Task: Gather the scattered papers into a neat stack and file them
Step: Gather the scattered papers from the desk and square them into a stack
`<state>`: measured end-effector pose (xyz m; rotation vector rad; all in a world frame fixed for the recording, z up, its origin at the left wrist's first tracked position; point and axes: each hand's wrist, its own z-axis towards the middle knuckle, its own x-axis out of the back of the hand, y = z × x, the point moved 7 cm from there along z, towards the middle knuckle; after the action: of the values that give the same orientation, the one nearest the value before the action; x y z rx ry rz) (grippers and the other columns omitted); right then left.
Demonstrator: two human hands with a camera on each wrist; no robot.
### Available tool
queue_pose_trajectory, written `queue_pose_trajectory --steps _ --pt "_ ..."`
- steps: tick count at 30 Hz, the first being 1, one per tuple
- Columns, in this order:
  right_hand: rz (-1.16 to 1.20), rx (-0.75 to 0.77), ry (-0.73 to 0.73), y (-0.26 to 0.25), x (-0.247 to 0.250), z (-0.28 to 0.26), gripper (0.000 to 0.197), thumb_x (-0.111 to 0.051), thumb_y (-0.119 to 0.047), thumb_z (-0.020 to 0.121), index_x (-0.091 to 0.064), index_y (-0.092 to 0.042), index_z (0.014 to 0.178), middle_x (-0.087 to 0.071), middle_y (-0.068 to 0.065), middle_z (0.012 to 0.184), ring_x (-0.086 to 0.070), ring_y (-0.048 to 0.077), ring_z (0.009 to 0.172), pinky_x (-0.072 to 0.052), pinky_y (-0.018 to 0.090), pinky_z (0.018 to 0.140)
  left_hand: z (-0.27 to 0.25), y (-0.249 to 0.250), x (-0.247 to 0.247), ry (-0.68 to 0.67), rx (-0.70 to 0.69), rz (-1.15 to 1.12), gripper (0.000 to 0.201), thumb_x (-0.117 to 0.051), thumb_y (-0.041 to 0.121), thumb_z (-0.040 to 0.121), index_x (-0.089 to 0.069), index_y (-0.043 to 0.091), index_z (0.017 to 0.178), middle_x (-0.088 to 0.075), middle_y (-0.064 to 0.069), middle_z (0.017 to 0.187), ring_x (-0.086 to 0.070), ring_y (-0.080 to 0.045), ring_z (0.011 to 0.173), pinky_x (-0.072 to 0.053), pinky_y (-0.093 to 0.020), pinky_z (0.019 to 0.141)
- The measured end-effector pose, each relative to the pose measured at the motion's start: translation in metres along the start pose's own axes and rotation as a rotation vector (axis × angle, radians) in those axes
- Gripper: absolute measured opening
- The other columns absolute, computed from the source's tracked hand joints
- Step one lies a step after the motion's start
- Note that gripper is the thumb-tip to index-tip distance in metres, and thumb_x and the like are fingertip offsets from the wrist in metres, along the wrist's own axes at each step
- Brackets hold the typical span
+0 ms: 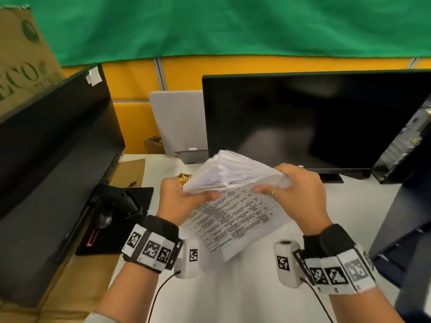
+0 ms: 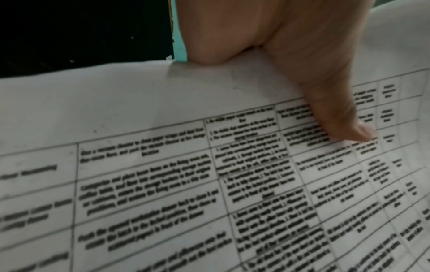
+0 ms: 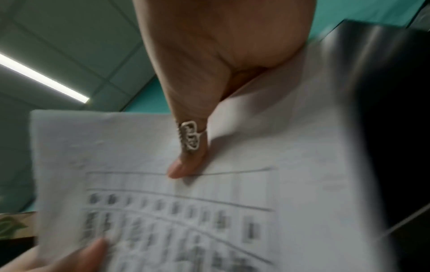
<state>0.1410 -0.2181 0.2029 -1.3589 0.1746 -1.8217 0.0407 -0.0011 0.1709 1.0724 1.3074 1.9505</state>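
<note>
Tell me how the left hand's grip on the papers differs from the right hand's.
The left hand grips the stack of papers at its near left corner; the right hand grips the far right end. The left wears a gold ring, the right a silver one. Both hold the stack above the desk.

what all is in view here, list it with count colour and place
stack of papers: one, white, held up over the desk between both hands
printed sheet: one, white with black table text, hanging under the stack
desk: one, white, below the hands
monitor: one, black, screen dark, behind the stack
black case: one, left of the desk
cardboard box: one, brown, far left
green cloth: one, along the back
left hand: grips the stack's left end, gold ring
right hand: grips the stack's right end, silver ring
</note>
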Motion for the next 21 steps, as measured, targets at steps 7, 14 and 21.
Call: queue_pose_trajectory --steps 7,14,21 --pt "0.524 -0.124 0.085 0.012 0.005 0.002 0.039 -0.073 -0.046 0.059 -0.063 -0.023 0.089 -0.068 -0.003 0.087 -0.067 0.011 0.078 -0.056 0.027 0.067 -0.001 -0.012 0.034 0.148 0.011 -0.235 0.034 -0.08 0.002 0.061 -0.066 0.028 0.078 -0.072 0.02 0.07 -0.067 0.006 0.072 -0.054 -0.013 0.061" --pt "1.038 -0.141 0.101 -0.014 -0.019 -0.018 0.048 -0.073 -0.003 0.069 -0.055 -0.016 0.112 -0.069 -0.014 0.102 -0.066 0.004 0.097 -0.055 0.018 0.072 -0.03 -0.02 -0.008 0.341 0.023 -0.47 0.041 -0.073 -0.005 0.07 -0.059 0.032 0.079 -0.066 0.031 0.063 -0.063 0.015 0.065 -0.049 -0.005 0.056" --pt "1.011 -0.409 0.053 0.033 -0.058 -0.051 0.035 -0.076 -0.001 0.067 -0.066 -0.028 0.087 -0.074 -0.014 0.078 -0.07 0.004 0.083 -0.058 0.027 0.075 -0.04 -0.061 -0.035 0.189 0.159 -0.381 0.041 -0.08 0.0 0.065 -0.065 0.029 0.09 -0.072 0.023 0.085 -0.068 0.003 0.086 -0.056 -0.022 0.078"
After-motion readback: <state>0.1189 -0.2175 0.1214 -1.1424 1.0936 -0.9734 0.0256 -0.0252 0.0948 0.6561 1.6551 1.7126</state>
